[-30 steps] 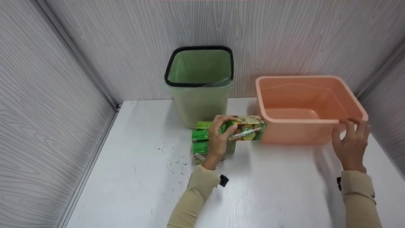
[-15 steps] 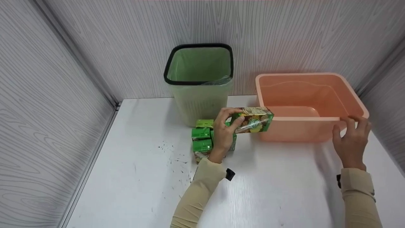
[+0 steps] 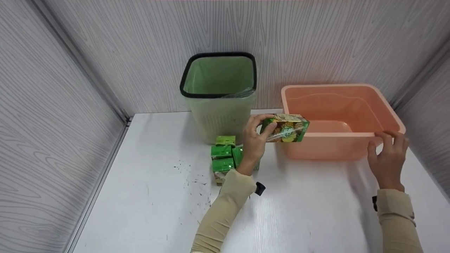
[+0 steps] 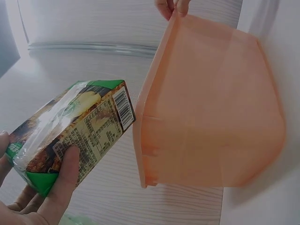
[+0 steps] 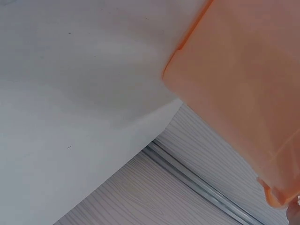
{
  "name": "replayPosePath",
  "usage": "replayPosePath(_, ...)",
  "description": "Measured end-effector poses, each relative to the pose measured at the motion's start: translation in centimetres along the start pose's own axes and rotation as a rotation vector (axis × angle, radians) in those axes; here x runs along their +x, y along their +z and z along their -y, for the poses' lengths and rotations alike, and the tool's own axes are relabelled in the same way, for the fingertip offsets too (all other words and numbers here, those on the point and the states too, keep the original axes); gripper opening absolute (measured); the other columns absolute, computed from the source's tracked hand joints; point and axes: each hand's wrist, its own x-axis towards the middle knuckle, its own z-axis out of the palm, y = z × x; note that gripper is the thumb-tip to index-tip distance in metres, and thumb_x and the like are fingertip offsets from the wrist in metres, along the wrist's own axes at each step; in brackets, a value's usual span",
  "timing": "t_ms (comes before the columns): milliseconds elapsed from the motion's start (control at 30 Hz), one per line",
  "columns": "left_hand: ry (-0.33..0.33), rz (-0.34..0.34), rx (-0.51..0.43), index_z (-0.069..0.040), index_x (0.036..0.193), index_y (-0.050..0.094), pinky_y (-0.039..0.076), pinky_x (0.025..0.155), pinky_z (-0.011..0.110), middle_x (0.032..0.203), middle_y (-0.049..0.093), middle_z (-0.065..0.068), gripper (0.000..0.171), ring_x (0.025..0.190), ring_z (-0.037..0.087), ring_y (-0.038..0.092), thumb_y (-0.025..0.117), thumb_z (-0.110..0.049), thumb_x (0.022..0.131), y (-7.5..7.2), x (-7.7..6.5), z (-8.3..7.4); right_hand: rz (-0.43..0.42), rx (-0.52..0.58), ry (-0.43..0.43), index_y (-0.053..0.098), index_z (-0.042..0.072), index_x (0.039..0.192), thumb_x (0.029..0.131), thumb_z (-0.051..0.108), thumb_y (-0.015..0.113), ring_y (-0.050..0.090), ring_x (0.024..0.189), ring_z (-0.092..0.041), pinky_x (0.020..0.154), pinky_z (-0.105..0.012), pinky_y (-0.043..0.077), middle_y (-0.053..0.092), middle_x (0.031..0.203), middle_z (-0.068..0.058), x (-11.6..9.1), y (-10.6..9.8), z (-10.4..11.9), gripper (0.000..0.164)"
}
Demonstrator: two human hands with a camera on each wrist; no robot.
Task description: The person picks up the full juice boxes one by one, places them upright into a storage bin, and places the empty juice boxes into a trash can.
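My left hand [image 3: 255, 142] grips a green and brown printed box [image 3: 287, 129] by its left end, thumb on the near face and fingers over the top. In the left wrist view the box [image 4: 77, 129] shows a barcode on one end and shiny clear wrap or tape along a side. It overlaps the near left corner of the pink plastic tub [image 3: 327, 147] in the head view. My right hand [image 3: 388, 154] holds the tub's front rim near its right corner, fingers hooked over the edge. Only a fingertip [image 5: 294, 213] shows in the right wrist view.
Several similar green boxes [image 3: 223, 164] stand together on the white table [image 3: 158, 211], partly hidden behind my left forearm. Behind them is a light green bin [image 3: 221, 117] with a black rim and a clear liner. Grey wood-grain walls enclose the back and sides.
My left hand has raised the box and carried it right and away from me, from above the other boxes to the tub's left corner. My right hand keeps its place on the rim.
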Motion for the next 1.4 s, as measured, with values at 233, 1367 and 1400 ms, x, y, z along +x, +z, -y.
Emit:
replayPosePath(233,0.011,-0.001,-0.006,0.0,0.115,0.07,0.047,0.098,0.032,0.111,0.06,0.013,0.021,0.104,0.021,0.06,0.068,-0.01,0.097,0.7,0.8,-0.4,-0.001,0.015,0.011,0.063,-0.013,0.106,0.093,-0.003,0.062,0.044,0.103,-0.054,0.083,-0.062,0.034,0.053,0.115,-0.034,0.2,0.2,0.2,0.017)
replayPosePath(1367,0.056,0.041,0.182,-0.002,0.114,0.072,0.047,0.088,0.018,0.103,0.059,0.01,0.023,0.099,0.018,0.059,0.075,-0.013,0.093,3.8,4.5,-0.8,0.074,-0.029,-0.005,0.067,-0.007,0.108,0.081,-0.004,0.08,0.043,0.101,-0.055,0.085,-0.068,0.034,0.052,0.111,-0.035,0.7,-0.2,0.5,0.03)
replayPosePath(1400,0.053,0.046,0.186,-0.002,0.114,0.073,0.047,0.087,0.019,0.102,0.059,0.01,0.023,0.099,0.019,0.059,0.075,-0.013,0.093,3.9,4.6,-0.8,0.075,-0.028,-0.007,0.067,-0.007,0.108,0.08,-0.004,0.08,0.042,0.101,-0.055,0.085,-0.067,0.034,0.052,0.111,-0.035,0.7,-0.2,0.5,0.031)
